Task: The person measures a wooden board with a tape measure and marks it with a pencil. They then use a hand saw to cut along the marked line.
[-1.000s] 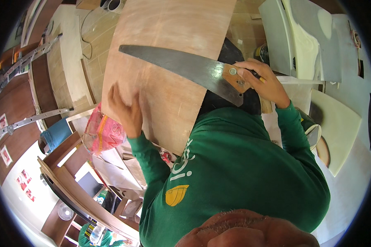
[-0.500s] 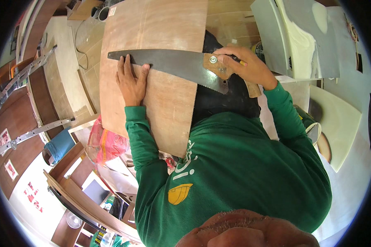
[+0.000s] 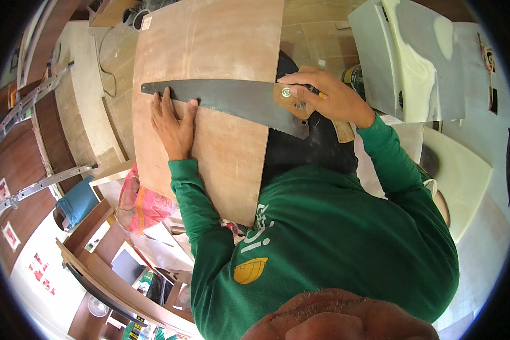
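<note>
A handsaw with a grey blade and wooden handle lies flat across a reddish-brown plywood sheet. Its tip is near the sheet's left edge. My left hand rests on the sheet with fingers spread, two fingertips on the blade and the thumb at its toothed edge. On the right, my right hand is closed over the upper part of the saw's handle, past the sheet's right edge. A slim black-and-yellow tool sits in that hand too; its kind is unclear. My dark-clothed leg shows under the handle.
A metal ladder stands at the left. A pink-red sack and wooden shelving lie beside my left arm. At the right are a pale, paint-smeared panel and a cream curved board. A cable crosses the tiled floor.
The whole view has shifted slightly, so sheet, saw and hands appear a little lower and further left. Both hands keep the same placement on the saw.
</note>
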A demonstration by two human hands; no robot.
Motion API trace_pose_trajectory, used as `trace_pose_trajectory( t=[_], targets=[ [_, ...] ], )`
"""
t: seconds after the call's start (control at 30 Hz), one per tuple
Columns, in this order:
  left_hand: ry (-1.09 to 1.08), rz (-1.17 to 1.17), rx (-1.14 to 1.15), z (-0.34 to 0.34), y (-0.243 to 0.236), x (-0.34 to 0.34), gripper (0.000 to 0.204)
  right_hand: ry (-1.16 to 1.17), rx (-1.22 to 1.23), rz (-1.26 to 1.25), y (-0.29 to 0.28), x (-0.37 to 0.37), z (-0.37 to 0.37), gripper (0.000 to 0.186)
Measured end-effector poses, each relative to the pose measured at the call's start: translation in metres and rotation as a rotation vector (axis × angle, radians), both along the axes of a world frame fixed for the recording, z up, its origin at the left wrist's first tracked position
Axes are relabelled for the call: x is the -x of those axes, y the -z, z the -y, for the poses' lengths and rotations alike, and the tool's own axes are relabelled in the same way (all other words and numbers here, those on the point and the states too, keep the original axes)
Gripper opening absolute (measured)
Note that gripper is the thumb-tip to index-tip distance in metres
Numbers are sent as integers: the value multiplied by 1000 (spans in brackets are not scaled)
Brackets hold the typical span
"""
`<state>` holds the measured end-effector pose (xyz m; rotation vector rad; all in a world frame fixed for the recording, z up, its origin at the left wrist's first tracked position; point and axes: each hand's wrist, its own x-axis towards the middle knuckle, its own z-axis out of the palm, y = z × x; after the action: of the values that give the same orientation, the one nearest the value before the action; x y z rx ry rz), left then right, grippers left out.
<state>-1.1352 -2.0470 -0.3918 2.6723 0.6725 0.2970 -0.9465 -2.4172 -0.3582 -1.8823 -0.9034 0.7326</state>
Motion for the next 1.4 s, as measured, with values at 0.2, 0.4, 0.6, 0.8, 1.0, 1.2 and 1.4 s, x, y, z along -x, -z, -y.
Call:
trace_pose_trajectory(
  t=[0.2,0.4,0.6,0.8,1.0,1.2,1.4],
  targets=[
    [-11,-18,19,-4,1,3,93,36,-31,78,5,11,-7,33],
    [-12,9,3,-4,5,3,93,46,-20,33,5,10,-8,33],
    [-26,21,-23,-4,2,2,90,34,6,-88,-12,7,-15,33],
    [-70,-7,-1,-1,-3,0,95,18,2,-120,-15,4,-18,33],
    [-73,-11,-1,-2,-2,2,96,10,28,-102,-15,3,-19,34],
    [-67,-13,3,-1,-3,0,95,10,7,-62,-13,3,-17,34],
    [-59,-18,11,-3,-2,1,96,-11,11,-54,-8,2,-15,38]
  ],
)
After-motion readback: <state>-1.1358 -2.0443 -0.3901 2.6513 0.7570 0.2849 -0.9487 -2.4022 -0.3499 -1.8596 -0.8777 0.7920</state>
